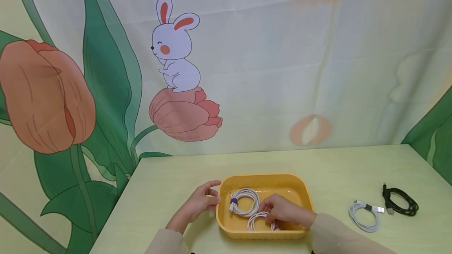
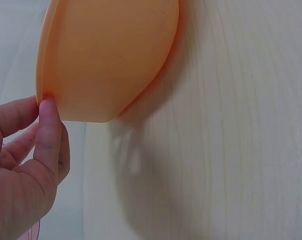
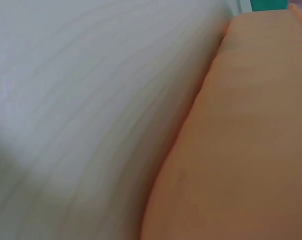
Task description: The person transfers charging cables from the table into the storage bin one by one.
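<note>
A yellow plastic basket (image 1: 265, 235) stands on the table with two coiled white cables inside. The larger coil (image 1: 247, 192), bound with a dark blue strap, lies on the basket's left side. My left hand (image 1: 199, 203) holds the basket's left rim; in the left wrist view its thumb and finger (image 2: 49, 107) meet at the edge. Inside the basket, my right hand (image 1: 282, 209) has its curled fingers on the smaller white cable coil (image 1: 255, 219), whose right part they cover. The right wrist view shows only the basket's outer wall (image 3: 240, 130) and the tabletop, with the right hand out of sight.
To the right of the basket lie a coiled white cable (image 1: 365, 228) with a dark strap and a coiled black cable (image 1: 406, 211). A fabric backdrop (image 1: 254, 69) printed with a rabbit and tulips hangs behind the table (image 1: 169, 171).
</note>
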Tool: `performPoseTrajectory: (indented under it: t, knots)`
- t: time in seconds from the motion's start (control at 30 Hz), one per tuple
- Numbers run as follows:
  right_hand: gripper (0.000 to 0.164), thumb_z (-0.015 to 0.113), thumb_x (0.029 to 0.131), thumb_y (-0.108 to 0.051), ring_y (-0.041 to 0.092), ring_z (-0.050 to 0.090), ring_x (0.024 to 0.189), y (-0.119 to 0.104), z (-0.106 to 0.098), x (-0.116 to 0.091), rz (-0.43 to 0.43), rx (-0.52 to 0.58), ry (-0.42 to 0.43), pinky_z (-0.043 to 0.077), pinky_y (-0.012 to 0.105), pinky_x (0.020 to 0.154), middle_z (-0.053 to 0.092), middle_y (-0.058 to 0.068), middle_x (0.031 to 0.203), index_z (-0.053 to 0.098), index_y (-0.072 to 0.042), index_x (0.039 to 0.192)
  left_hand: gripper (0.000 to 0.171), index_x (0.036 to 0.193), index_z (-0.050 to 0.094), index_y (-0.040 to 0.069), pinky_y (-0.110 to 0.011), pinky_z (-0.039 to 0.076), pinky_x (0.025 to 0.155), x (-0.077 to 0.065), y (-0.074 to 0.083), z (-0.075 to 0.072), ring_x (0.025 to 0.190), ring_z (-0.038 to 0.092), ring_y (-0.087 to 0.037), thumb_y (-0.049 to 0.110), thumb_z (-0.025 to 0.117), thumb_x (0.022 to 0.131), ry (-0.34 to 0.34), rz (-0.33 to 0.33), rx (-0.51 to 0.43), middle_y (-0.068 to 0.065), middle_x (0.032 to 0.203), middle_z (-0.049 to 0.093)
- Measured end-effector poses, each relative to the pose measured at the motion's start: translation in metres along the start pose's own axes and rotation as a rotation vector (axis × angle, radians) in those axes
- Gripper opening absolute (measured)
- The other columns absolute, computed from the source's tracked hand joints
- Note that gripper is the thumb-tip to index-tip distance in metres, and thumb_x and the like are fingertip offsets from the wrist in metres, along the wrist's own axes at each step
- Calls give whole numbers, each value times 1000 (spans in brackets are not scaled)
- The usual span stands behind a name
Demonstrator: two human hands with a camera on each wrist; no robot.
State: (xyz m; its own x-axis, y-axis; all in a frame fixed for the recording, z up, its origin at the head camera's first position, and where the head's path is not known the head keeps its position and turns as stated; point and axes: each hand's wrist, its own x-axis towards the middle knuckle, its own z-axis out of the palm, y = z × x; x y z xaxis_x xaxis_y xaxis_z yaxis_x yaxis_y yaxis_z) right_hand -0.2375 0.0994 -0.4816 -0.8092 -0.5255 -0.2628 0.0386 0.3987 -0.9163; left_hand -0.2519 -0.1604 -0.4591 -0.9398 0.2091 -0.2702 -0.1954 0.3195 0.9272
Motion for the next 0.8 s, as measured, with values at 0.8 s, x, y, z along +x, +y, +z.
performPoseTrajectory:
  t: [0.8]
  knots:
    - [23,62,70,7,7,45,41,-4,-7,-4,12,1,-10,40,17,40,52,0,60,63,2,93,49,130,38,3,-29,50,64,1,-1,0,69,49,-12,-3,53,83,-23,21,-11,-8,90,45]
